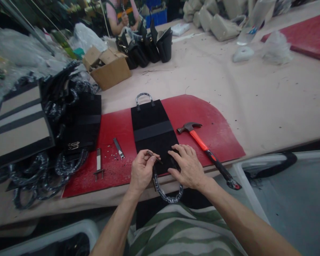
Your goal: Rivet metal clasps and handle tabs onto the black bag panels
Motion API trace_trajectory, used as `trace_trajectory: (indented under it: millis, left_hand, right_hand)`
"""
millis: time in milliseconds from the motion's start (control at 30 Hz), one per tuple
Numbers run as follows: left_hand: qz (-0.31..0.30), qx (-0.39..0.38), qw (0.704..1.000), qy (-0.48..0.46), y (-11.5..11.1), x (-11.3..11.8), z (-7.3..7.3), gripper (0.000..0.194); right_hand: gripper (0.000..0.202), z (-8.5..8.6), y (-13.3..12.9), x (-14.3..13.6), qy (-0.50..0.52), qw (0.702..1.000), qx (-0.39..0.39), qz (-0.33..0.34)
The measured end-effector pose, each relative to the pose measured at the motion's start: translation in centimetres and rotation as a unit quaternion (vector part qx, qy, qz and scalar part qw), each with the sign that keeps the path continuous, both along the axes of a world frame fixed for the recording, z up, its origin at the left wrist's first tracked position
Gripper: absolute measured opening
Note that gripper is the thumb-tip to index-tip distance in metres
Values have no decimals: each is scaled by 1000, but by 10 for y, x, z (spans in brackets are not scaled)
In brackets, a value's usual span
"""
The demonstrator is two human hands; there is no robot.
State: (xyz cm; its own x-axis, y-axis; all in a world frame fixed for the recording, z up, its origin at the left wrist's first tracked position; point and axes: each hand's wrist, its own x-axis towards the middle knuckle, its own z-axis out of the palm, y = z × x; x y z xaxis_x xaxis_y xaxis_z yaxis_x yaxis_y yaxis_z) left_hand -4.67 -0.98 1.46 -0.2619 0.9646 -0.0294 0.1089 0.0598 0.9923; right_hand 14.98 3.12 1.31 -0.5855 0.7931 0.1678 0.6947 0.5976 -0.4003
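Note:
A black bag panel (154, 124) lies flat on the red cutting board (117, 124), a handle wrapped in clear plastic at each end. My left hand (142, 169) is closed in a pinch on a small thin dark tool (154, 155), its kind unclear, above the panel near the close handle (168, 197). Spread over the panel's right side, my right hand (188, 165) has its fingers apart and holds nothing. A claw hammer (200, 140) with an orange and black grip rests on the board to the right. Left of the panel lie a small metal punch (118, 148) and a forked metal tool (98, 161).
Stacked bag pieces (77, 124) with wrapped handles crowd the left. Behind them stand a cardboard box (110, 71) and several black bags (146, 46). A person (122, 16) works at the far side. White bins (290, 185) sit below the table's near edge.

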Motion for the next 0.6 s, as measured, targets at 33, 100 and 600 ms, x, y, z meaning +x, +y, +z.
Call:
trace_trajectory:
  millis: [33,100,600]
  left_hand:
    - [4,5,1000,9,-1,0,0,13]
    - [10,18,999,26,-4,1,0,11]
    - [-66,174,947,263,-2,7,-9,14]
  right_hand:
    - [57,0,0,0,1,1000,-1,0]
    - [58,1,1,0,3,1000,-2,-1]
    - [44,1,9,12,111,993,-24,27]
